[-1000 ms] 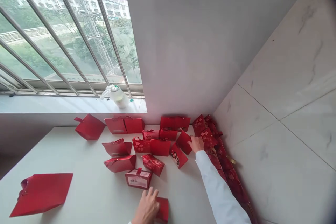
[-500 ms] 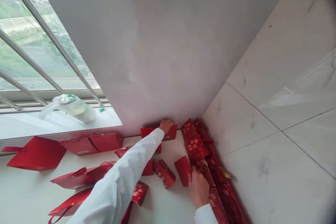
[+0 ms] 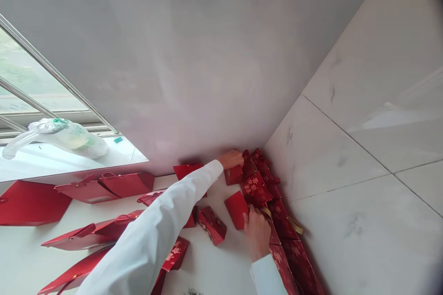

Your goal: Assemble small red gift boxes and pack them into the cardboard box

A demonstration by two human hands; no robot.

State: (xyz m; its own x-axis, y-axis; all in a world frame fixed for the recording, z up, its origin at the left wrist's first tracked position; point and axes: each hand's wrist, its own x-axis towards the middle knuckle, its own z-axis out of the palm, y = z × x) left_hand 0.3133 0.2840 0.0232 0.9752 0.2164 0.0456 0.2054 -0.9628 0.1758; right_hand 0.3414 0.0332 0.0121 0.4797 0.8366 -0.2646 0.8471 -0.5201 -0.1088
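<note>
My left hand [image 3: 231,159] reaches across to the wall and is closed on a small red gift box [image 3: 233,175], which stands beside the end of a row of printed red boxes. My left fingers are partly hidden from above. Closer to me, my right hand [image 3: 258,235] is closed at the right edge of a plain-sided red gift box [image 3: 236,210]. Next to its fingers is a printed red box [image 3: 255,187] with gold lettering, packed in the row along the tiled wall. A gold ribbon [image 3: 266,212] shows by the right fingertips.
Loose red boxes, including one with a printed figure [image 3: 212,225] and one with gold lettering [image 3: 176,254], lie on the white surface [image 3: 204,267]. Several red handled bags [image 3: 104,188] stand at left. A tied plastic bag [image 3: 69,137] rests on the window sill beside metal bars.
My left hand has carried its red box rightward along the wall to the row's end. My right hand and its box have shifted slightly toward the wall. The view has turned a little right.
</note>
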